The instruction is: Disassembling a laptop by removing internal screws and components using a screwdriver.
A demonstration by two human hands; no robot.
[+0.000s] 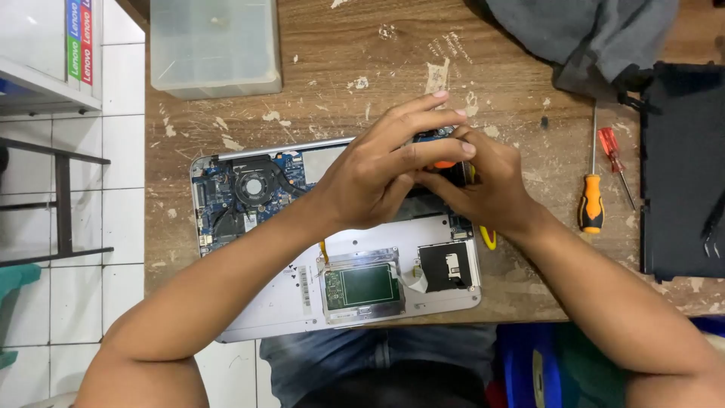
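Observation:
An opened silver laptop (279, 302) lies bottom-up on the wooden table, its blue circuit board and round fan (251, 186) exposed at the left, a green touchpad board (364, 285) near the front. Both hands meet over the laptop's right rear part. My left hand (381, 170) pinches a small dark part with an orange bit (444, 163) between thumb and fingers. My right hand (487, 185) holds the same small part from the other side. A yellow tool tip (488, 239) pokes out under my right wrist.
An orange-and-black screwdriver (591, 193) and a small red screwdriver (613, 155) lie right of the laptop. A black panel (680, 174) covers the table's right edge, grey cloth (589, 38) sits at the back, and a translucent plastic box (214, 47) stands at the back left.

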